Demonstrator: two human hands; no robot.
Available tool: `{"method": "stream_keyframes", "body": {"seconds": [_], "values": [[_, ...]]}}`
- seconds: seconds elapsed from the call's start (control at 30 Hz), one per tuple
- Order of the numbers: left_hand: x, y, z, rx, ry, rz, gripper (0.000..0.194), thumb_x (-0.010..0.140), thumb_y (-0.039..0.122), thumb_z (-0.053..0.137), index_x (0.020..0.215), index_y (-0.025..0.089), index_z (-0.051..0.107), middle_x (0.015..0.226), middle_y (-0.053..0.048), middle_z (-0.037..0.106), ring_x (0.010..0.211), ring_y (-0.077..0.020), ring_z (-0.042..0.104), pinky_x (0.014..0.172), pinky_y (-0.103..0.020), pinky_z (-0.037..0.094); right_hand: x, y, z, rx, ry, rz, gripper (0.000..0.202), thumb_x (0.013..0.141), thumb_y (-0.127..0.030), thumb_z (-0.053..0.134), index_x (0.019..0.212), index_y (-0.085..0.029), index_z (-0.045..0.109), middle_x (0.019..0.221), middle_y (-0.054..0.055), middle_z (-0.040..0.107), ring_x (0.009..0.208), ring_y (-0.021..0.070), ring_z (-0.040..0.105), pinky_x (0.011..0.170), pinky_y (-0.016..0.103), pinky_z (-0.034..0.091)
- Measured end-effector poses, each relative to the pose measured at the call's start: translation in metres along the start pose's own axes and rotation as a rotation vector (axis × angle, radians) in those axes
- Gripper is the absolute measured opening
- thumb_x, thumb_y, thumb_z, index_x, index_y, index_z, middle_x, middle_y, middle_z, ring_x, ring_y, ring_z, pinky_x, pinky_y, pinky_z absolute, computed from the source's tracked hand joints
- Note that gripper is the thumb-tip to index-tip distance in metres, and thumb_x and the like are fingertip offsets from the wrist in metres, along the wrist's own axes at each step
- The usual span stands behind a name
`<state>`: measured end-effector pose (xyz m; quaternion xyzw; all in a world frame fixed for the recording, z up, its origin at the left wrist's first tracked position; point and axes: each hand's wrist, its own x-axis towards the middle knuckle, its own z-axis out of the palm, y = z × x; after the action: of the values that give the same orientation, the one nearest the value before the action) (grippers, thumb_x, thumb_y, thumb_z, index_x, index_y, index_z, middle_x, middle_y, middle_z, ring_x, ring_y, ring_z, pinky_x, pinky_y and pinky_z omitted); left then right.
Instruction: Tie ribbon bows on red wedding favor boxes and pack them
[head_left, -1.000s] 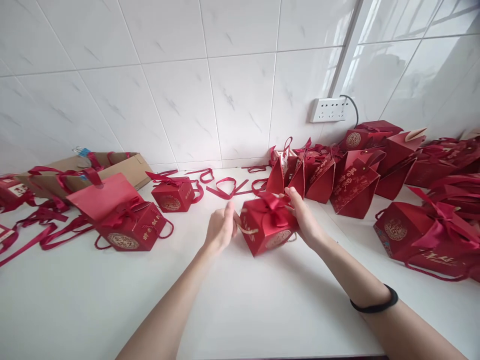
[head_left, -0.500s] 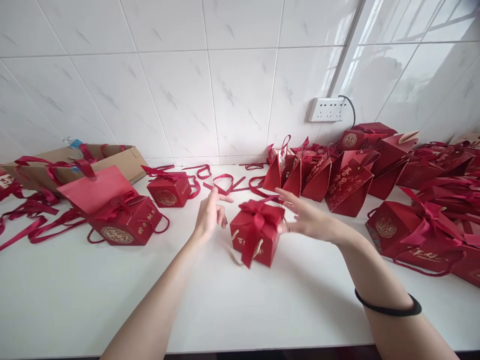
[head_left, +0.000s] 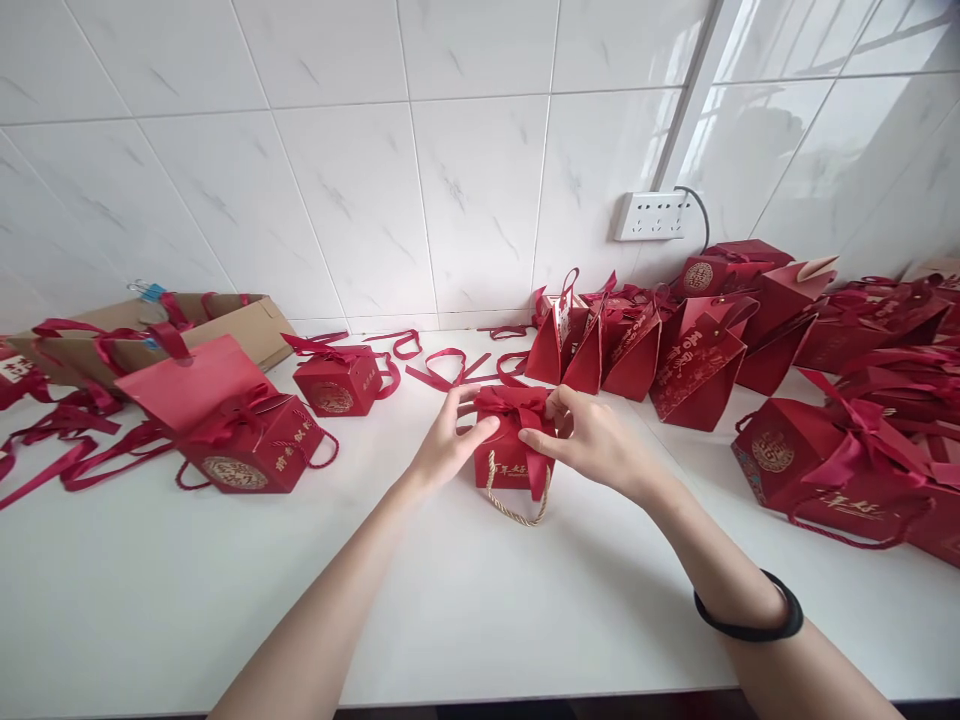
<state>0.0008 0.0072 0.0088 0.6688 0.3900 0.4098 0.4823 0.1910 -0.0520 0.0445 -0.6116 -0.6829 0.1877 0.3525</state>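
Observation:
A small red gift box (head_left: 499, 470) stands upright on the white table in front of me, gold lettering on its front. A dark red ribbon bow (head_left: 517, 403) is tied over its top, one tail hanging down the front. The twisted gold cord handle (head_left: 517, 515) droops onto the table. My left hand (head_left: 454, 435) closes on the bow at the upper left of the box, thumb in front. From the other side my right hand (head_left: 581, 435) grips the bow, its thumb beside the hanging tail. Fingers behind the box are partly hidden.
To the left stand a lidded red box (head_left: 255, 450), a smaller bowed box (head_left: 337, 385) and a cardboard tray (head_left: 240, 335) with ribbons. Loose ribbons (head_left: 446, 368) lie near the wall. Several red boxes (head_left: 697, 370) crowd the right, below a power strip (head_left: 652, 216).
Both hands have come in from beside the gift box and closed on its bow. The box has turned so its lettered front faces me, and its cord handle has dropped forward.

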Motion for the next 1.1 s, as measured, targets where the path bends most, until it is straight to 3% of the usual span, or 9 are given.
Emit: {"method": "stream_keyframes", "body": {"seconds": [0.1,0.23,0.33,0.4,0.57,0.67,0.77,0.93,1.1], "values": [[0.0,0.0,-0.004,-0.009,-0.009,-0.01,0.052,0.076,0.046,0.06,0.119,0.021,0.047,0.125,-0.009,0.054,0.117,-0.0261,0.05,0.093,-0.037,0.042,0.001,0.003,-0.003,0.108,-0.105,0.026,0.025,0.081,-0.042,0.055,0.072,-0.02,0.046,0.072,0.0,0.06,0.063,0.0135,0.054,0.056,0.026,0.039],[0.002,0.004,-0.011,-0.088,0.004,-0.081,0.053,0.084,0.061,0.04,0.107,0.019,0.061,0.118,-0.009,0.061,0.114,-0.027,0.054,0.095,-0.039,0.04,0.004,0.007,-0.007,0.251,-0.201,0.069,0.029,0.081,-0.043,0.057,0.069,-0.019,0.047,0.068,0.0,0.057,0.062,0.012,0.052,0.054,0.024,0.038],[0.003,0.007,-0.011,-0.139,0.05,-0.116,0.043,0.076,0.054,0.059,0.1,0.019,0.067,0.116,-0.008,0.064,0.115,-0.026,0.054,0.095,-0.035,0.041,0.006,0.013,-0.008,0.407,-0.294,0.052,0.029,0.078,-0.043,0.063,0.074,-0.018,0.05,0.065,-0.002,0.055,0.059,0.0104,0.049,0.053,0.023,0.036],[0.004,0.008,-0.01,-0.202,0.088,-0.113,0.037,0.067,0.043,0.073,0.094,0.017,0.07,0.106,-0.008,0.068,0.104,-0.024,0.06,0.09,-0.033,0.044,0.006,0.016,-0.01,0.538,-0.36,0.041,0.026,0.078,-0.041,0.066,0.083,-0.019,0.052,0.065,-0.003,0.054,0.058,0.0096,0.047,0.054,0.023,0.036],[0.005,0.008,-0.013,-0.166,0.276,-0.009,0.033,0.067,0.042,0.074,0.088,0.016,0.073,0.09,-0.007,0.071,0.084,-0.0201,0.064,0.077,-0.032,0.052,0.005,0.018,-0.015,0.939,-0.439,0.098,0.03,0.076,-0.034,0.072,0.097,-0.022,0.055,0.083,0.002,0.061,0.072,0.0142,0.058,0.064,0.026,0.044],[0.006,0.01,-0.021,0.045,0.4,0.062,0.03,0.07,0.041,0.071,0.086,0.016,0.074,0.088,-0.007,0.072,0.072,-0.0183,0.064,0.07,-0.031,0.052,0.006,0.018,-0.018,1.082,-0.424,0.141,0.026,0.073,-0.028,0.075,0.093,-0.022,0.059,0.08,0.0,0.062,0.066,0.0114,0.057,0.062,0.025,0.045],[0.007,0.012,-0.031,0.104,0.521,0.116,0.027,0.071,0.039,0.07,0.084,0.015,0.073,0.085,-0.007,0.071,0.066,-0.0157,0.062,0.062,-0.027,0.051,0.007,0.02,-0.023,1.175,-0.373,0.194,0.027,0.067,-0.025,0.078,0.088,-0.022,0.061,0.072,-0.002,0.06,0.059,0.0091,0.054,0.057,0.023,0.045],[0.011,0.015,-0.051,-0.141,0.766,0.203,0.021,0.064,0.032,0.072,0.078,0.016,0.07,0.08,-0.004,0.067,0.067,-0.0127,0.058,0.055,-0.022,0.048,0.007,0.033,-0.032,1.311,-0.185,0.251,0.032,0.058,-0.025,0.079,0.085,-0.024,0.062,0.061,-0.005,0.053,0.051,0.0083,0.049,0.055,0.025,0.047],[0.014,0.022,-0.069,-0.446,0.952,0.209,0.016,0.061,0.023,0.067,0.075,0.017,0.063,0.072,0.001,0.057,0.055,-0.0082,0.048,0.053,-0.023,0.044,0.009,0.034,-0.036,1.35,0.01,0.056,0.012,0.067,-0.03,0.064,0.074,-0.025,0.056,0.05,-0.01,0.027,0.039,0.0046,0.016,0.041,0.022,0.03]]}}
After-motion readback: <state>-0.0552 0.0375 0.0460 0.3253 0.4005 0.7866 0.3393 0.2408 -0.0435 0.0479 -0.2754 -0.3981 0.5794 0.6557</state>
